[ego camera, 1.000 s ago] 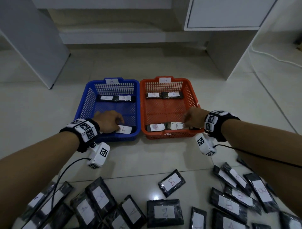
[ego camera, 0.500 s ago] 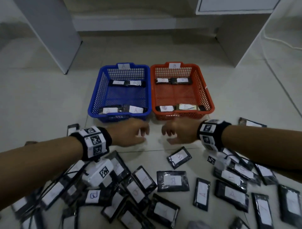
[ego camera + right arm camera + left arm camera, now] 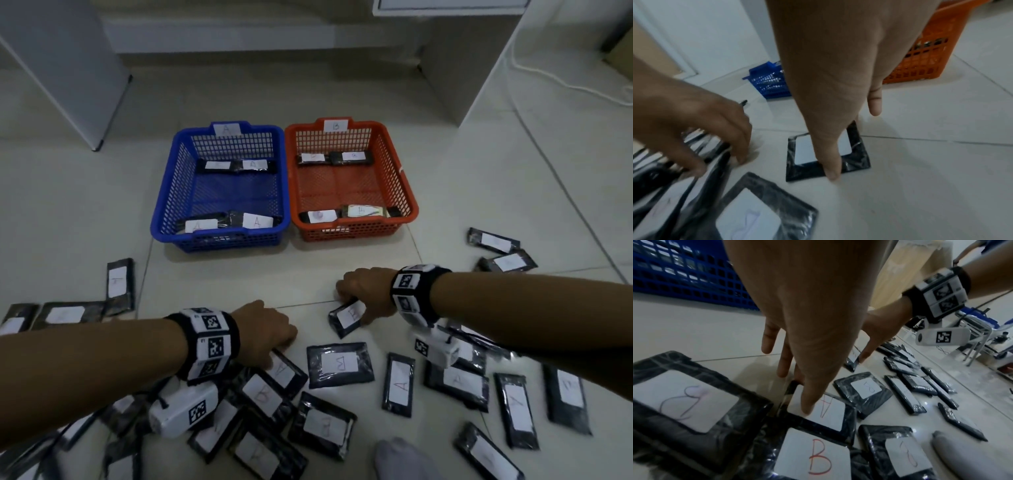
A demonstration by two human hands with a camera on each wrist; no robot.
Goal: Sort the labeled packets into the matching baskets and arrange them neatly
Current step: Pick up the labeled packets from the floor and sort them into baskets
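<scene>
A blue basket (image 3: 163, 209) tagged A and an orange basket (image 3: 408, 192) tagged B stand side by side on the floor, each with packets along its near and far walls. Black packets with white labels lie scattered in front of them. My left hand (image 3: 286, 342) reaches down onto an A packet (image 3: 830, 413); its thumb presses the label and its straight fingers (image 3: 766, 340) point at the packet's far end. My right hand (image 3: 346, 301) spans a B packet (image 3: 347, 318) that lies flat on the floor (image 3: 803, 152), thumb at the near edge, fingers over the far edge.
Several more packets crowd the floor to the left, right and near side, some overlapping under my left wrist. A grey-socked foot (image 3: 400, 459) sits at the bottom. White cabinet panels (image 3: 61, 68) stand behind the baskets, and a white cable (image 3: 565, 82) runs at the far right.
Both hands have drawn back from the baskets and come down to the floor pile. The left now touches an A packet and the right has closed over a B packet.
</scene>
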